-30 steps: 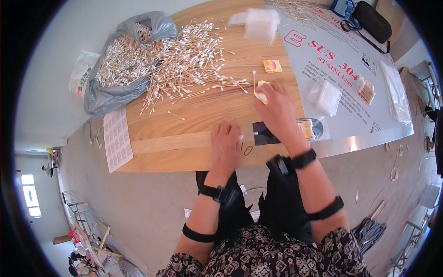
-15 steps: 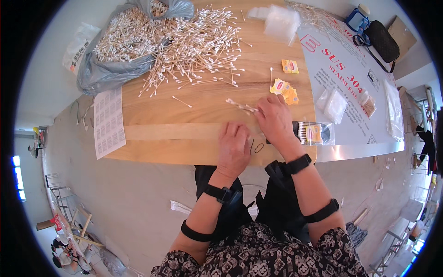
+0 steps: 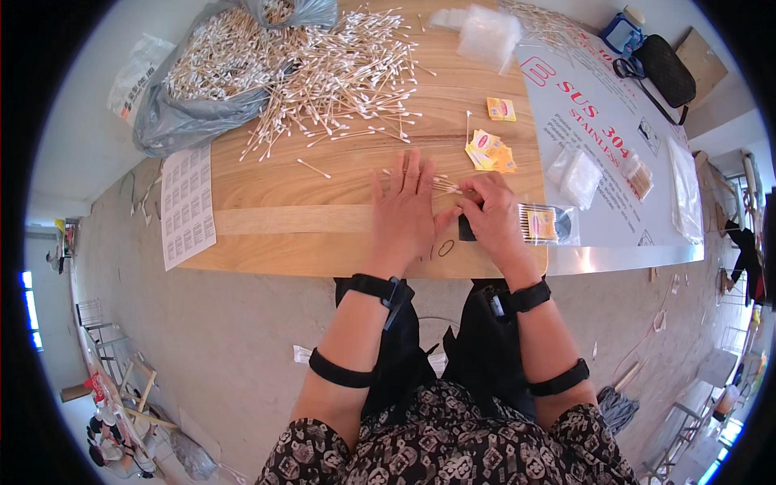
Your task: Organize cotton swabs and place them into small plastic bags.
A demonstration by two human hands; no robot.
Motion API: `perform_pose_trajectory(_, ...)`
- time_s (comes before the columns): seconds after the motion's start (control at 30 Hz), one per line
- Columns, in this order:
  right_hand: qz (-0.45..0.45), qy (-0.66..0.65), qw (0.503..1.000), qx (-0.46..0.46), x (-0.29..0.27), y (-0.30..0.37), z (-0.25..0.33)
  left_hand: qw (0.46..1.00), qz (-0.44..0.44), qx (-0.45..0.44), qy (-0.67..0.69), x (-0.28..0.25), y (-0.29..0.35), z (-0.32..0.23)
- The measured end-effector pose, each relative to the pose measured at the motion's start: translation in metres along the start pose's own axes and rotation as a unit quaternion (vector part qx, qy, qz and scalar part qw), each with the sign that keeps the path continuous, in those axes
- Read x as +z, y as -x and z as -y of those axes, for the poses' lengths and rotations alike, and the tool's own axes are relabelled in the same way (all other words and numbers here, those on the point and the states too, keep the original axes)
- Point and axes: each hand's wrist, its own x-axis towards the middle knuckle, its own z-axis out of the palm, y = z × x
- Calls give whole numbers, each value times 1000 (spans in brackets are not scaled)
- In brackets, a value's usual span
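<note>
A small bunch of cotton swabs lies across the wooden table in front of me. My left hand rests flat over its left part, fingers stretched out and apart, hiding some of the sticks. At the right end of the bunch, my right hand pinches the swab tips between thumb and fingers. Just right of that hand is a clear bag of swabs with a yellow card. A dark flat piece shows under the right hand. Yellow printed cards lie beyond my right hand.
A big heap of loose swabs spills from a grey plastic bag at the far left. A printed sheet overhangs the left edge. Clear bags lie at the back; a metal sheet with more bags adjoins on the right.
My left hand has opened from curled fingers and moved forward to lie flat over the swabs. The bunch has gone from raised in my right hand to down on the table.
</note>
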Motion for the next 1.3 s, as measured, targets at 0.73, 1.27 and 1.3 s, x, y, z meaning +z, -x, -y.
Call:
perform_pose_trajectory(0.73,-150,-199,968,20,45,14,15,814,-178,-180,523,-7,4,14)
perform_pose_trajectory(1.27,-102,-106,988,38,24,-3,18,907,-166,-160,351,-7,-10,23)
perform_pose_trajectory(1.3,-106,24,994,-2,21,-5,16,949,-159,-122,242,-6,-20,25)
